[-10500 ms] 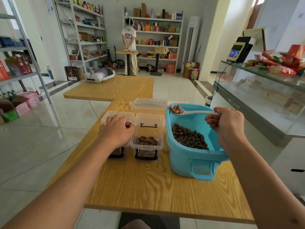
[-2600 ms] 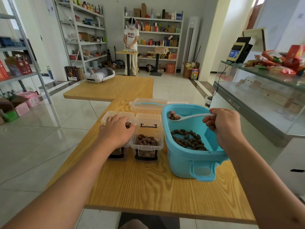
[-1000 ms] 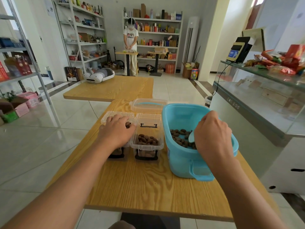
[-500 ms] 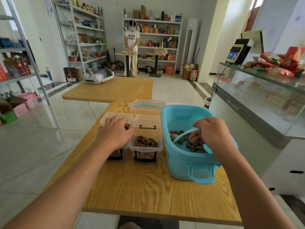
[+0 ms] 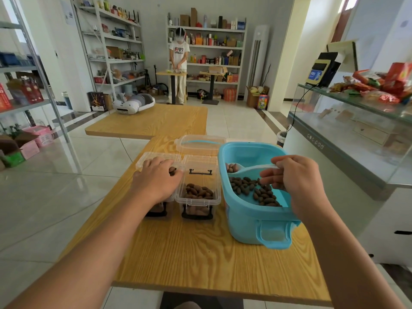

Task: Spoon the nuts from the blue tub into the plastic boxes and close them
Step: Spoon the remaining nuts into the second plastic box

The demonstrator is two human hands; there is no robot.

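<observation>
Spoon (image 5: 245, 169) lifted loaded from tub (image 5: 249, 217), right hand (image 5: 296, 181) pinching handle; nuts (image 5: 230, 168) may spill before box (image 5: 198, 192).

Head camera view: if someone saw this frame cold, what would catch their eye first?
Probably the bright blue tub at the right of the wooden table, with dark nuts in its bottom. Above it the right hand holds a pale spoon loaded with a few nuts. Just left of the tub, an open clear plastic box is partly filled, while the left hand rests on a second box beside it.
</observation>
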